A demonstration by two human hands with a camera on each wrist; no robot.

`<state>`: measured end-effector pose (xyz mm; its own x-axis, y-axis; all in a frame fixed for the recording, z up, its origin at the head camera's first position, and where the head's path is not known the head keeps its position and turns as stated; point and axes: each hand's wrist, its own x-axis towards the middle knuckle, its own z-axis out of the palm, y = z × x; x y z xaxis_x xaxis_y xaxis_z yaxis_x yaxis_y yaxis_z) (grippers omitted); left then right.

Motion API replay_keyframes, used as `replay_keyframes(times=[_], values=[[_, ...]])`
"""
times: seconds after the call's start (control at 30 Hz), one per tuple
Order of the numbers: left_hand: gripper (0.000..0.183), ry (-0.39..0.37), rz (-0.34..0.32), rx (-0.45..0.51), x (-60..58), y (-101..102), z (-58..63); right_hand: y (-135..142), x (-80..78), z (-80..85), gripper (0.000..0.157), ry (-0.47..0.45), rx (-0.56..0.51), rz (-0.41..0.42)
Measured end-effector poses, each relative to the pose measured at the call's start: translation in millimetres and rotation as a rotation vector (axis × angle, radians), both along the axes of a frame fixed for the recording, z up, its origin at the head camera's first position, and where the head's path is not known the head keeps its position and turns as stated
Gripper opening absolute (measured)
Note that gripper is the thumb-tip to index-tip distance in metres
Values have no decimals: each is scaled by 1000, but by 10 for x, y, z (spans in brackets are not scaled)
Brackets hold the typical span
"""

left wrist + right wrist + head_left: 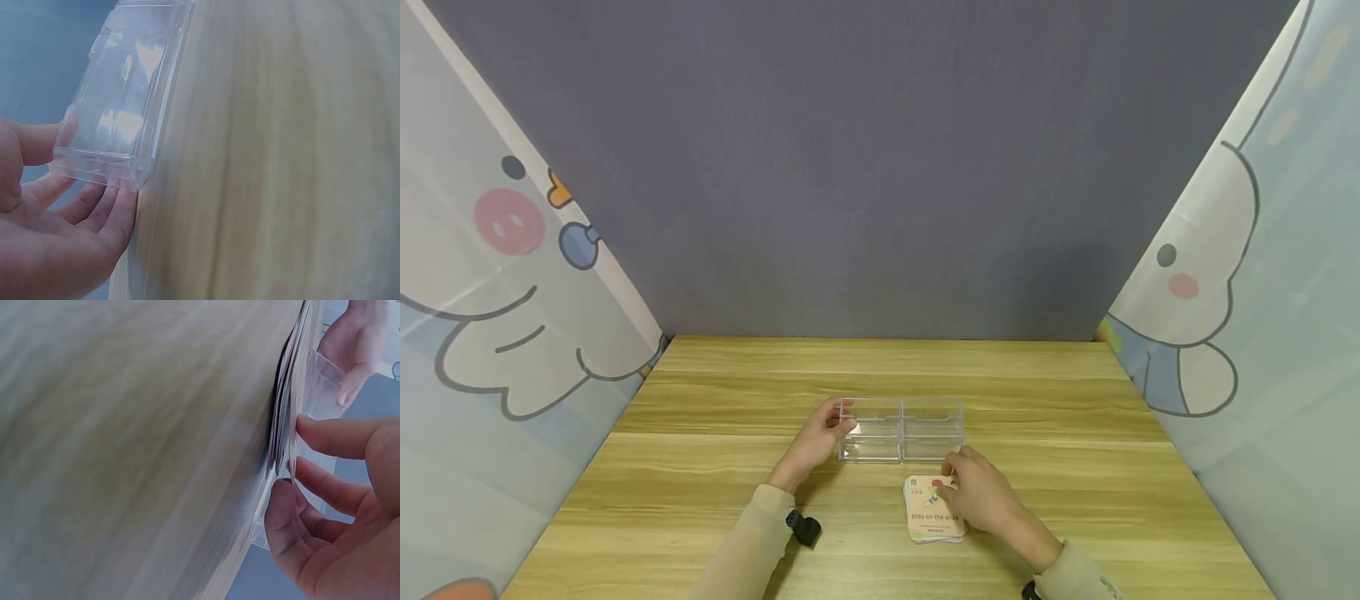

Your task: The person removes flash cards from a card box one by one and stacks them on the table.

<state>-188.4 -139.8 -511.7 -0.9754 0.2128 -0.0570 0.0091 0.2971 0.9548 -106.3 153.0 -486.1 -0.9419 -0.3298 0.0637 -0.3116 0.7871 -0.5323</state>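
Note:
My left hand (813, 442) grips the left end of a clear plastic box (901, 461), with thumb on the near side and fingers behind. In the left wrist view the fingertips curl under the corner of the box (115, 81). Just in front of the box lies a stack of picture cards (931, 521); the top one reads "play on the slide". My right hand (985, 493) pinches the top card at its right edge. From the right wrist, that edge of the card stack (289, 394) shows slightly lifted between thumb and fingers.
The wooden table (700, 500) reaches back to a dark grey panel (880, 167). Cartoon-printed curtains (1285, 467) stand on both sides. A divider splits the box into compartments. Black wrist cameras (805, 529) sit at the sleeves.

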Motion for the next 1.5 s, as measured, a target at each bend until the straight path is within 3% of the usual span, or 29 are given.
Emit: replay_keyframes(times=[0.43,1.1,1.5], values=[[44,3,-6,-5,6,7,13,-20,-8,-34,20,7,52,-6],[43,-1,-9,-17,-9,-10,15,-42,-29,-43,20,-23,43,-20],[43,-6,-13,-15,-23,-17,3,3,-28,1,19,-31,-27,-55]])
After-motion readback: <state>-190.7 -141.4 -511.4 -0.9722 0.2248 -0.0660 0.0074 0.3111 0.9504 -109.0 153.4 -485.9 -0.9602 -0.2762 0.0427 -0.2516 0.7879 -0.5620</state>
